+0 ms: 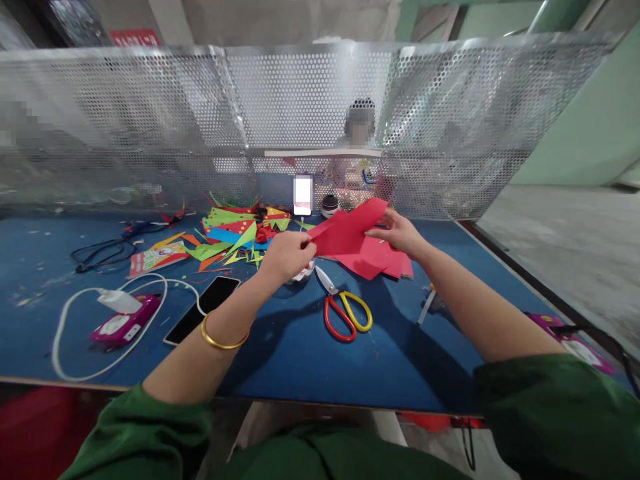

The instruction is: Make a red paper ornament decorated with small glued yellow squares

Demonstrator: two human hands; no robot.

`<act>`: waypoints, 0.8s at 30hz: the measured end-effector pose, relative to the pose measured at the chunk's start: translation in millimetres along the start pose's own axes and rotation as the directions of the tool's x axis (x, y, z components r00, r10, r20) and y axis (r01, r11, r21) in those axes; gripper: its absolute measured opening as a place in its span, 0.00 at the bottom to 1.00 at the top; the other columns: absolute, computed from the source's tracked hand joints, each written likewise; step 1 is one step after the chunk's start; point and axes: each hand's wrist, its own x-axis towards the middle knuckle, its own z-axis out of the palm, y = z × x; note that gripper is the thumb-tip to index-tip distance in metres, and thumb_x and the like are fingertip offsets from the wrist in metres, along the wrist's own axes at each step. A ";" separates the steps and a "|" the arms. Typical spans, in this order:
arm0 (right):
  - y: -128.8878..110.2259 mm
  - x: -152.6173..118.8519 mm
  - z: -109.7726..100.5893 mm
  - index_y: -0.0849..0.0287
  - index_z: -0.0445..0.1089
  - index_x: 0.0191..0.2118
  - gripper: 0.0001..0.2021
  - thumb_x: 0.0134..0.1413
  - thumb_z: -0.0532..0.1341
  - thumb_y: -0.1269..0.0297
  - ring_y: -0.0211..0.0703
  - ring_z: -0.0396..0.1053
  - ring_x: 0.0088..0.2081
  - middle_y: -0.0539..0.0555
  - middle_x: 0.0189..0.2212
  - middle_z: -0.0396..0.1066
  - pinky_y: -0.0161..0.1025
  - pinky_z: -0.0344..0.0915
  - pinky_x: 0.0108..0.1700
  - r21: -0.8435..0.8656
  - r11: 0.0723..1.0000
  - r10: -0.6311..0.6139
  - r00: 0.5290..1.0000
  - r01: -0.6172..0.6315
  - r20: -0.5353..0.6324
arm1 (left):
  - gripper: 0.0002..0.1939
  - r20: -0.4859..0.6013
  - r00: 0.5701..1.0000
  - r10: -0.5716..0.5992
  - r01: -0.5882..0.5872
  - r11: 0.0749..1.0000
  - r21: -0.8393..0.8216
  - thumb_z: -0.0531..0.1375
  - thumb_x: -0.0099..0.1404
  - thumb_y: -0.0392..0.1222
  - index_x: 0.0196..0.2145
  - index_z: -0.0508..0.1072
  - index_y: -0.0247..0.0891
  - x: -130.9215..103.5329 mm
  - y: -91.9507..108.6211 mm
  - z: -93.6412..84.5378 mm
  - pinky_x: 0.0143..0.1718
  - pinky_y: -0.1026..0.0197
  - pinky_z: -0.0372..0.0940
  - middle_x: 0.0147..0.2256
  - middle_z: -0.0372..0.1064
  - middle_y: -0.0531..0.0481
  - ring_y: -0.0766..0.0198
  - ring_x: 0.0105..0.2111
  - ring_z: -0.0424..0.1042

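Note:
A sheet of red paper (345, 230) is stretched between my two hands above the table. My left hand (287, 257) pinches its left end, fingers closed. At the right end my right hand (399, 232) has its thumb and fingers around the paper's edge. More red sheets (373, 259) lie beneath, partly covered by the held one. Scissors (343, 303) with one red and one yellow handle rest on the blue table in front of the paper, blades apart. A small white item (303, 273) shows partly under my left hand.
Colourful paper scraps (227, 230) pile up left of centre. A dark phone (205, 310), a white cable and a purple power strip (125, 323) lie at left. A lit phone (303, 195) stands by the perforated metal screen (310, 100). Behind it sits a person (357, 143).

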 end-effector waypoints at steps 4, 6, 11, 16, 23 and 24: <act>-26.7 -42.3 9.8 0.55 0.75 0.44 0.22 0.48 0.67 0.45 0.46 0.77 0.41 0.55 0.42 0.80 0.42 0.73 0.42 0.416 0.909 -0.004 0.999 -0.014 0.043 | 0.14 0.211 0.976 -0.055 0.158 0.845 -0.511 0.57 0.61 0.44 0.20 0.72 0.39 -41.3 -15.5 -5.8 0.20 0.63 0.61 0.18 0.72 0.49 0.65 0.16 0.66; -32.5 -65.7 17.0 0.57 0.75 0.36 0.22 0.44 0.68 0.43 0.45 0.76 0.35 0.55 0.34 0.80 0.41 0.73 0.36 0.534 0.843 0.047 0.998 -0.064 0.045 | 0.13 0.323 0.941 -0.098 0.303 0.666 -0.682 0.60 0.59 0.46 0.19 0.72 0.39 -61.9 -21.9 -4.9 0.20 0.64 0.61 0.17 0.71 0.49 0.65 0.17 0.66; -41.9 -117.1 38.5 0.56 0.68 0.23 0.19 0.35 0.73 0.48 0.38 0.67 0.23 0.47 0.19 0.70 0.36 0.64 0.25 0.661 0.735 0.181 0.983 -0.152 0.026 | 0.13 0.357 0.913 -0.196 0.406 0.485 -0.775 0.68 0.53 0.50 0.31 0.81 0.38 -103.1 -31.7 6.2 0.28 0.64 0.65 0.27 0.78 0.49 0.63 0.26 0.73; -59.2 -152.0 58.1 0.55 0.71 0.25 0.17 0.33 0.74 0.51 0.40 0.69 0.25 0.48 0.21 0.73 0.38 0.67 0.28 0.711 0.668 0.246 0.967 -0.221 0.070 | 0.11 0.345 0.907 -0.243 0.422 0.491 -0.762 0.68 0.54 0.48 0.31 0.81 0.37 -125.3 -31.7 22.8 0.31 0.62 0.67 0.30 0.79 0.47 0.62 0.28 0.73; -71.7 -181.2 61.9 0.55 0.77 0.32 0.19 0.37 0.72 0.47 0.44 0.74 0.29 0.52 0.27 0.78 0.39 0.69 0.29 0.707 0.621 0.259 0.940 -0.339 0.222 | 0.11 0.324 0.885 -0.335 0.459 0.504 -0.731 0.67 0.55 0.50 0.25 0.79 0.39 -142.3 -38.9 26.0 0.23 0.63 0.60 0.23 0.74 0.51 0.61 0.24 0.70; -71.2 -184.2 62.1 0.55 0.77 0.31 0.19 0.37 0.72 0.46 0.44 0.74 0.29 0.52 0.27 0.78 0.39 0.69 0.30 0.704 0.617 0.255 0.936 -0.351 0.243 | 0.11 0.334 0.879 -0.341 0.470 0.497 -0.729 0.67 0.55 0.50 0.24 0.79 0.39 -143.9 -39.7 25.4 0.23 0.63 0.59 0.22 0.73 0.51 0.61 0.24 0.69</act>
